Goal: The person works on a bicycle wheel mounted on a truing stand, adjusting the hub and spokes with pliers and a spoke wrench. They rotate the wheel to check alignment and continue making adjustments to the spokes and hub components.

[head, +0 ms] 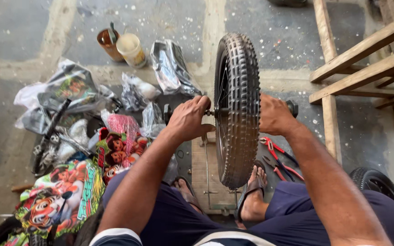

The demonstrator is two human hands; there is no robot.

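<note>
Two hands hold one small wheel [237, 109] upright on its edge, tread facing the camera, its plane running away from the person and its axle [211, 112] lying crosswise, left to right. It is the biggest thing in reach: a black knobby tyre, dusty grey on the lugs, with thin spokes glimpsed on its left face. Its lower edge sits over a wooden board [200, 168] between the person's sandalled feet. Right of the wheel stands a wooden frame [365, 64]; left of it lie printed plastic bags [64, 191] and clear wrappers. Just right of the wheel's base lie red-handled pliers [279, 159]. The left hand [189, 119] is clenched on the axle end at the wheel's left; the right hand [274, 115] grasps the axle end on the wheel's right.
</note>
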